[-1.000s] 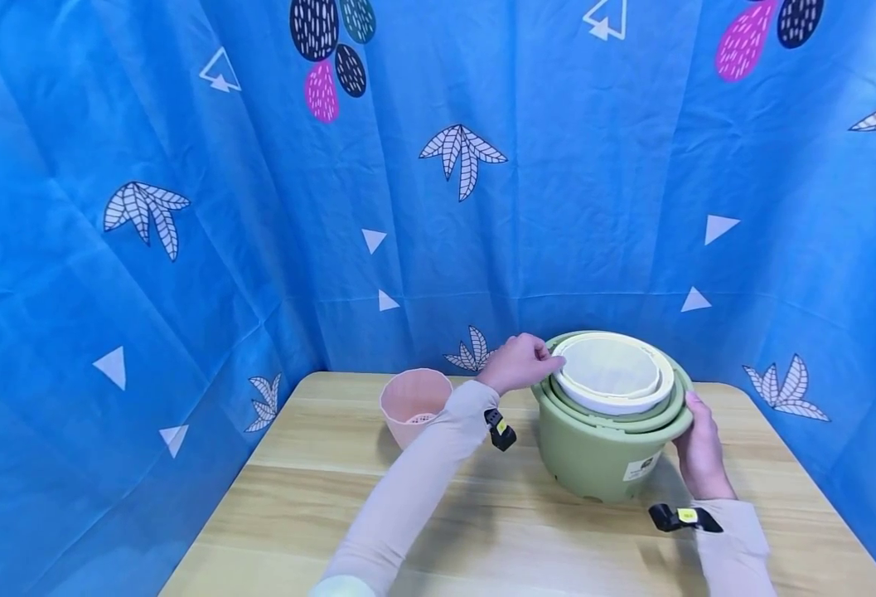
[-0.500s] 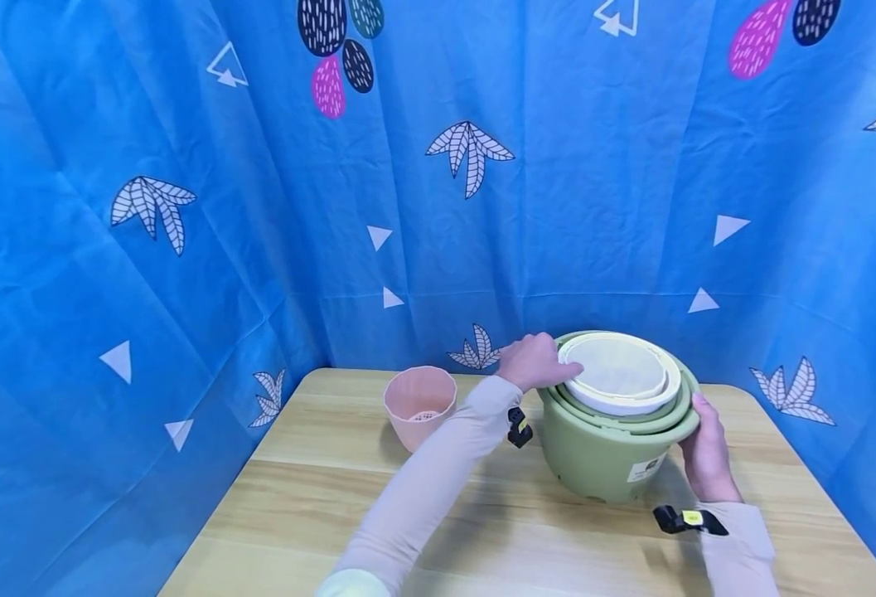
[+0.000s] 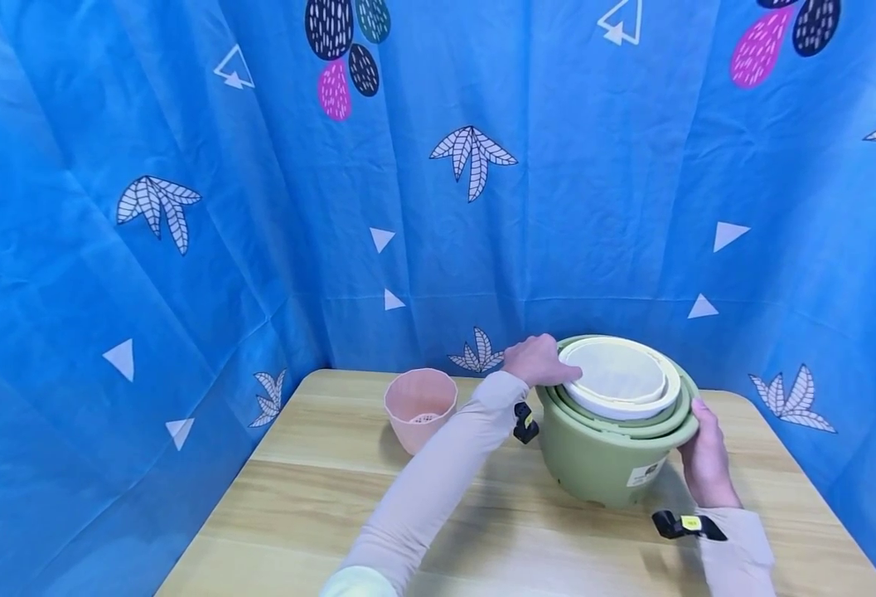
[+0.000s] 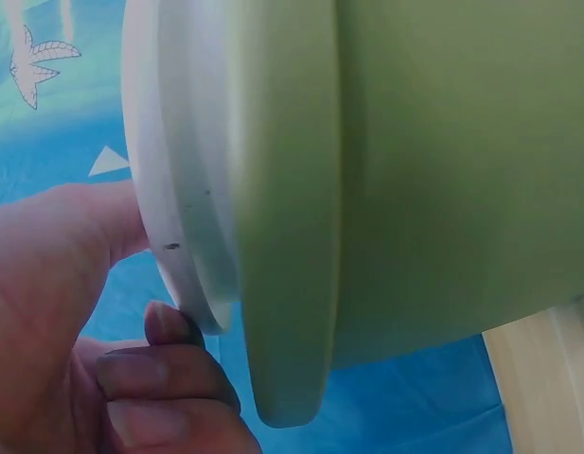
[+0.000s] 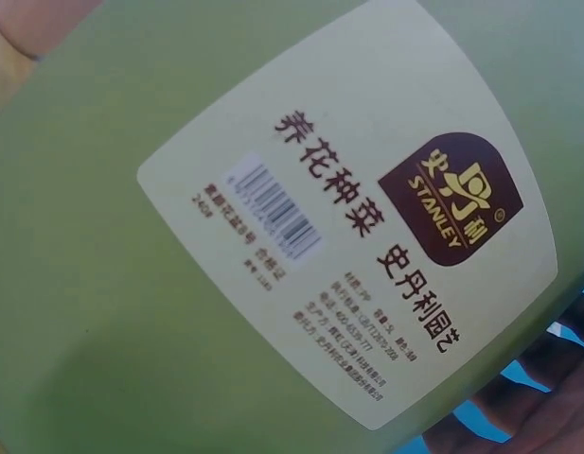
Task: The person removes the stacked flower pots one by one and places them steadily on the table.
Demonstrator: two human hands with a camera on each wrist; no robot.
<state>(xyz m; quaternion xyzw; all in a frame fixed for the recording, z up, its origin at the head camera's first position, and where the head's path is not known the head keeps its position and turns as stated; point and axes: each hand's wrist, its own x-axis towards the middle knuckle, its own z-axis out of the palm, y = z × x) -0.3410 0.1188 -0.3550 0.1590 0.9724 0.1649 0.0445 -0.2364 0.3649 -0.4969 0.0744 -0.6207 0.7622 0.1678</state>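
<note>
A large green flower pot [image 3: 594,468] stands slightly tilted on the table, with another green pot nested inside it. White pots are nested on top, their pale rim [image 3: 620,410] standing a little above the green ones. My left hand [image 3: 537,361] pinches the left side of the white rim, thumb over it and fingers curled below, as the left wrist view shows at the white pot [image 4: 183,189]. My right hand [image 3: 706,456] grips the green pot's right side, thumb at its rim. A printed label [image 5: 358,218] fills much of the right wrist view; right-hand fingers [image 5: 557,397] show beside it.
A pink flower pot [image 3: 420,406] with a holed bottom stands to the left, behind my left forearm. The wooden table [image 3: 281,497] reaches back to a blue patterned curtain [image 3: 438,207] that hangs behind and along both sides.
My left hand has moved slightly right, its thumb reaching further over the white rim. My right hand keeps its hold on the green pot. The head view has shifted slightly.
</note>
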